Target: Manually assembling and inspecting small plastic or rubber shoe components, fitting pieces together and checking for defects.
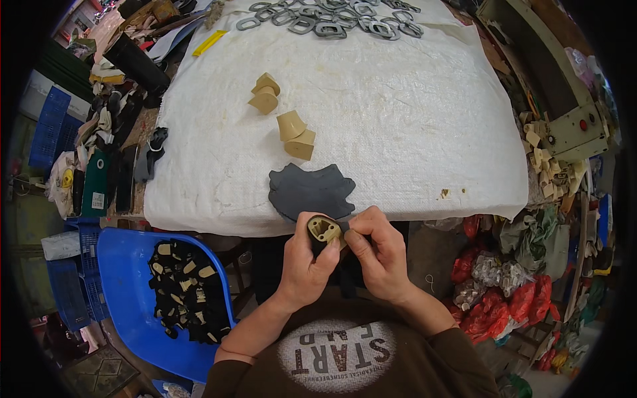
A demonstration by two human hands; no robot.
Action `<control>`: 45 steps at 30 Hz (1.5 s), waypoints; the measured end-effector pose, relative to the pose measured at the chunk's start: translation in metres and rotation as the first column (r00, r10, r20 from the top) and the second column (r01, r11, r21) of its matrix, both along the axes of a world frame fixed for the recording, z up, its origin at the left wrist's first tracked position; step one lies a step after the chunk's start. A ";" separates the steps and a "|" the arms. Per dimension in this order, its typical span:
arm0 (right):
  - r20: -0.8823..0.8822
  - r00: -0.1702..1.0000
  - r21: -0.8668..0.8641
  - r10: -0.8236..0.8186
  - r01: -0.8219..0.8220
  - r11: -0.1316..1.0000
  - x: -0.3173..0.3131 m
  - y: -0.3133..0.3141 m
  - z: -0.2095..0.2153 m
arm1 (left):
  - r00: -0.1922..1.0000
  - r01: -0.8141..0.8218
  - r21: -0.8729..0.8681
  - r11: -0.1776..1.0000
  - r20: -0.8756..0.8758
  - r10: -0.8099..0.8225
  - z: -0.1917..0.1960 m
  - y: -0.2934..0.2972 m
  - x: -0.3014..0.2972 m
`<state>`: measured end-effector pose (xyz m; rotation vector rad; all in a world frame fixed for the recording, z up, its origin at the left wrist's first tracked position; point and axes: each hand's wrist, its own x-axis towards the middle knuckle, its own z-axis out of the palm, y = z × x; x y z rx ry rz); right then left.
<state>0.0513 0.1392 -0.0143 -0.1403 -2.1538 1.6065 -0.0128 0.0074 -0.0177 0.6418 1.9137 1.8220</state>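
Note:
My left hand (305, 260) is closed around a beige plastic shoe heel (324, 229), its hollow end with small holes facing up. A dark covering lies around the heel's side. The fingers of my right hand (381, 257) pinch a dark flap (344, 227) of this covering at the heel's right edge. Just beyond my hands, a stack of dark grey cut cover pieces (310, 190) rests at the table's near edge. Farther off stand bare beige heels, one pair (296, 135) nearer and another (265, 94) behind it.
A white woven sheet (411, 132) covers the table. Several grey oval rings (330, 30) lie at its far end, beside a yellow strip (209, 43). Below left, a blue tub (126, 292) holds dark-covered heels (186, 292). Red plastic bags (494, 312) are at lower right.

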 end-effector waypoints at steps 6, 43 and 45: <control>-0.116 0.993 0.627 0.027 0.052 0.777 -0.005 -0.010 0.000 | 0.995 -0.102 0.000 0.995 0.016 0.102 -0.008 0.004 0.000; -0.074 0.934 0.049 0.350 -0.347 0.936 -0.010 0.029 -0.009 | 0.433 -0.066 0.387 0.920 0.842 -0.323 0.001 0.003 0.001; -0.077 0.957 0.208 0.278 -0.258 0.944 -0.009 0.024 -0.004 | 0.427 -0.066 0.404 0.912 0.838 -0.340 0.000 0.004 0.003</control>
